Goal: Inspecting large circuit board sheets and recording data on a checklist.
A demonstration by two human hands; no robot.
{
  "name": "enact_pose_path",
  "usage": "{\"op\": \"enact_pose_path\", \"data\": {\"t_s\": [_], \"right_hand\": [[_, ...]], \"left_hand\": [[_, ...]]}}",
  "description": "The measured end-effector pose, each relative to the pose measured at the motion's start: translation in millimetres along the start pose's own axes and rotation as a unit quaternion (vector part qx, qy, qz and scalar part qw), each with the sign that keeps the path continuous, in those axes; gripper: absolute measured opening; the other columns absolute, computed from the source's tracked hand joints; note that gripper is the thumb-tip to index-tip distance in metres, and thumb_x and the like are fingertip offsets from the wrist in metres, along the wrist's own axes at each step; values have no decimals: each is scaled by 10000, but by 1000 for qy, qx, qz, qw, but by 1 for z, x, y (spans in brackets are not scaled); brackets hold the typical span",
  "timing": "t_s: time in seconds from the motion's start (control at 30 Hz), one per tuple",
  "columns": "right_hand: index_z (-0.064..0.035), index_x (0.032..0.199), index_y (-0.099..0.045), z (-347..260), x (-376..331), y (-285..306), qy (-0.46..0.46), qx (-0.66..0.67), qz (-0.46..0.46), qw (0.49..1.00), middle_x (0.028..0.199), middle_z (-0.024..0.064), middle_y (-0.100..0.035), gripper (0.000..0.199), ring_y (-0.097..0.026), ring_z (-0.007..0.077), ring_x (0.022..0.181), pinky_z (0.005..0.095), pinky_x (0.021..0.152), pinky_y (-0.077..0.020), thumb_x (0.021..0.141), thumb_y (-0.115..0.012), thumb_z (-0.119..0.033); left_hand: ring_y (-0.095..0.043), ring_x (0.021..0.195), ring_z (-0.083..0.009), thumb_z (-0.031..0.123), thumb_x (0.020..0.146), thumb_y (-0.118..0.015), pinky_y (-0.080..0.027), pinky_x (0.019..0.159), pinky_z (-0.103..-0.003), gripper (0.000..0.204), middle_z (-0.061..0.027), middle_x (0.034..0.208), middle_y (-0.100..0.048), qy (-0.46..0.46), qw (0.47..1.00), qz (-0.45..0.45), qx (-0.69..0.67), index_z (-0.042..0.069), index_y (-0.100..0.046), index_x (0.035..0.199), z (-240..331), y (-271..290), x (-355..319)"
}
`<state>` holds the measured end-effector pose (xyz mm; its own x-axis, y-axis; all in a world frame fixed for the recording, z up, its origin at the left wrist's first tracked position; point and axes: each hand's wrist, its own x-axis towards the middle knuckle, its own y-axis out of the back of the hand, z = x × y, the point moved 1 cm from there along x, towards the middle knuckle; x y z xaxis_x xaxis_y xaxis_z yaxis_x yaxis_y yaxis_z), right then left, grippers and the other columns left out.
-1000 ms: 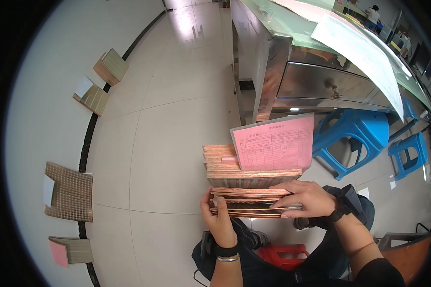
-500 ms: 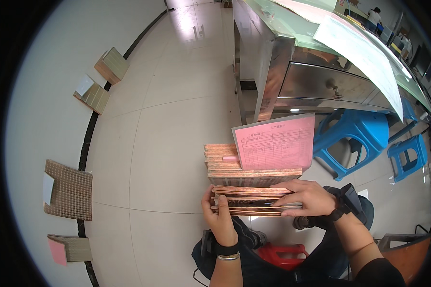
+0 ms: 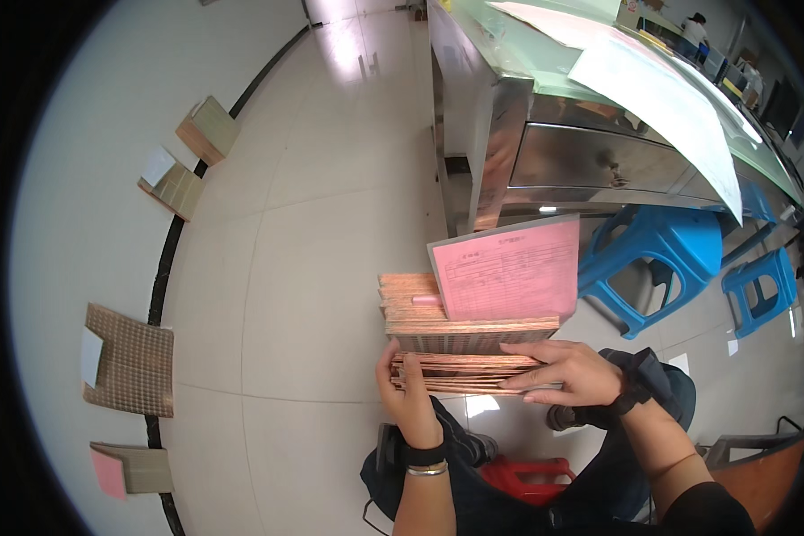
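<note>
The left hand (image 3: 413,413) and right hand (image 3: 573,373) are gripping a copper-edged bundle of thin rectangular panels (image 3: 464,371) (probably aligning it) beside brown upright boards (image 3: 473,340); the next move is likely needing even pressure.

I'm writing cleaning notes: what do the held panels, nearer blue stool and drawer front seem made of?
Held panels: perhaps copper-clad board; their thin edges look coppery, but the core is unclear.
Nearer blue stool: probably moulded plastic, smooth and slightly glossy, with rounded openings.
Drawer front: likely polished metal, perhaps stainless steel; it is grey with mirror-like reflections.
</note>
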<state>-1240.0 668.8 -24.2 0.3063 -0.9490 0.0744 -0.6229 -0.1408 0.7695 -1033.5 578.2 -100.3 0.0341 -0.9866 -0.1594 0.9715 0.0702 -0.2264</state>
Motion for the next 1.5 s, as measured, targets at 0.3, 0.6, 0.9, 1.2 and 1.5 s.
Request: {"op": "enact_pose_path", "data": {"t_s": [0.3, 0.6, 0.9, 1.2, 1.5], "right_hand": [[-94, 1165, -590, -10, -16, 0, -16, -105, 149, 983, 1252, 129, -506, 386, -508, 298, 1100, 411, 947, -395, 782, -640, -111], [-100, 1317, -426, 5, -28, -33, -109, -238, 132, 956, 1403, 124, -360, 528, -334, 280, 1304, 446, 1079, -245, 814, -586, -129], [-89, 1243, -496, 7, -29, -41, -88, -268, 152, 947, 1389, 138, -372, 439, -328, 274, 1309, 451, 1073, -248, 813, -575, -126], [-89, 1200, -513, -11, -23, -30, -70, -214, 205, 953, 1069, 108, -539, 443, -523, 279, 990, 406, 894, -396, 773, -614, -151], [-88, 885, -594, -24, -16, -54, -55, -172, 27, 983, 865, 91, -607, 241, -633, 281, 796, 379, 659, -513, 868, -524, -317]], "left_hand": [[-365, 1255, -237, 254, 950, -475, -280, 1040, -334, 472, -172, 1350, -390, -99, 993, 55, 34, 10, -349, 1334, 7, -7, 1], [-386, 1250, -228, 222, 962, -431, -289, 1038, -346, 398, -171, 1337, -416, -101, 993, 56, 31, 5, -393, 1293, 15, 24, -7], [-440, 1212, -236, 157, 961, -426, -333, 1011, -361, 326, -156, 1282, -474, -85, 994, 9, 71, -17, -439, 1236, 36, 71, -96], [-519, 1056, -213, 136, 928, -491, -399, 920, -322, 283, -114, 1142, -560, -18, 996, -62, 57, -15, -516, 1166, 31, 90, -151], [-572, 962, -184, 113, 941, -466, -459, 839, -291, 265, -128, 1110, -584, -76, 984, -125, 102, -34, -518, 1156, 19, 74, -147]]}}
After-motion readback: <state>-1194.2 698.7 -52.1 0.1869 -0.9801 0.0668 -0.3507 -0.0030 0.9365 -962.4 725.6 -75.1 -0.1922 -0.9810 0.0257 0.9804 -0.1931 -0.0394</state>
